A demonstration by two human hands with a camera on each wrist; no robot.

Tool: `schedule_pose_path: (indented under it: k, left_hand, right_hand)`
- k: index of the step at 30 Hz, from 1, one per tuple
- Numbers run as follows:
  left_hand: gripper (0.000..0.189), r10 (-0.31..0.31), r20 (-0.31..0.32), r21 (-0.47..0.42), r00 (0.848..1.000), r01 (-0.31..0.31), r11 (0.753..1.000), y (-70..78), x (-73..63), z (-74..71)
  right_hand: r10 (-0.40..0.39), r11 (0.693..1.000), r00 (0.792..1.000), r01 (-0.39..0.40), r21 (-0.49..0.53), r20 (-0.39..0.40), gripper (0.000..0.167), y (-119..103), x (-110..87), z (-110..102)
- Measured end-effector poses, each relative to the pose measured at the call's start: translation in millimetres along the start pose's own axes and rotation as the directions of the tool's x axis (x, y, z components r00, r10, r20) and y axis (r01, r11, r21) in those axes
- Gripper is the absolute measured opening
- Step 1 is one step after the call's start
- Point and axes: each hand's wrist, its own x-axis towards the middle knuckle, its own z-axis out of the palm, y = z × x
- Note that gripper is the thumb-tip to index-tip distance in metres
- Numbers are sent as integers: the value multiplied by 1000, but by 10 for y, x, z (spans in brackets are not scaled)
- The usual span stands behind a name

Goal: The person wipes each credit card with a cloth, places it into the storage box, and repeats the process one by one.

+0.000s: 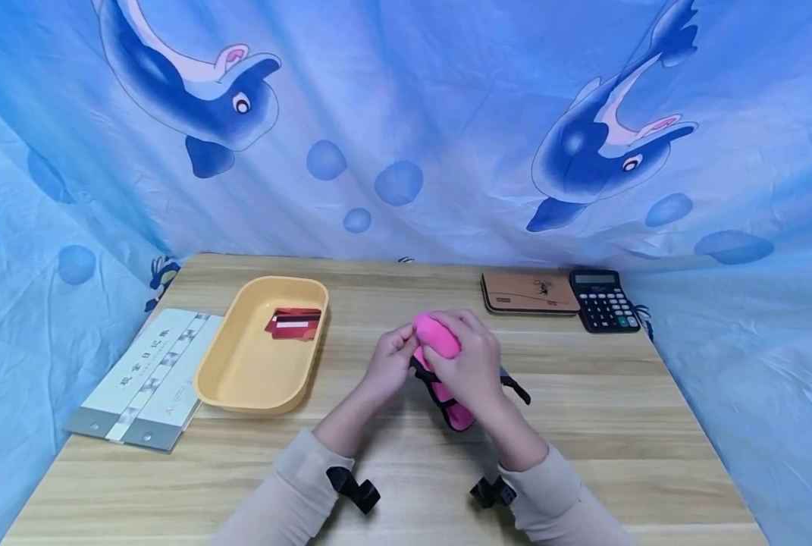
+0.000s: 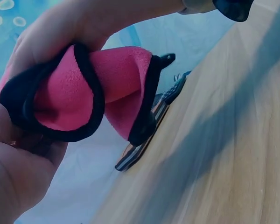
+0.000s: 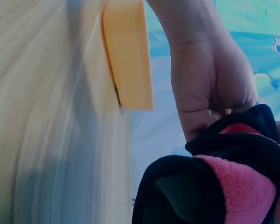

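Both hands hold a soft pink fleecy cloth piece (image 1: 437,336) with black edging, raised over the table. My right hand (image 1: 470,360) grips it from the right, and a rounded pink bulge sticks out past the thumb. At its left edge, my left hand (image 1: 390,362) pinches the cloth between thumb and fingers. Looped black borders and curled pink folds (image 2: 116,70) show in the left wrist view. A dark inner side (image 3: 177,193) appears beside the pink fleece in the right wrist view. One black strap (image 1: 517,389) juts out to the right.
A yellow tray (image 1: 242,383) at the left holds several red cards (image 1: 296,324). Left of it lies a white and grey binder (image 1: 148,375). At the back right, a brown wallet (image 1: 530,293) sits against a black calculator (image 1: 605,302). A blue dolphin curtain (image 1: 446,98) surrounds the table.
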Motion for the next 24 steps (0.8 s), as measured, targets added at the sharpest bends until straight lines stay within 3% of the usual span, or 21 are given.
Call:
schedule_pose_path:
  k: [3,6,11,14,24]
  left_hand:
    - [36,4,-13,35,1000,-3,999,13,-6,-25]
    - [34,-23,-22,7,999,23,1000,26,-8,-48]
    - [34,-66,-32,-78,997,63,995,59,-34,-97]
    - [34,-58,-30,-92,998,55,994,64,-45,-87]
    - [34,11,39,92,999,-14,996,40,-74,-33]
  right_hand:
    - [-30,999,1000,30,-15,8,40,-25,-5,12]
    - [-40,998,999,41,-54,12,42,23,-9,-11]
    - [15,997,999,-16,-70,-28,41,245,-27,-74]
    - [41,997,998,-44,-61,-45,40,313,-46,-92]
    - [-39,999,999,40,21,-30,39,73,-99,5]
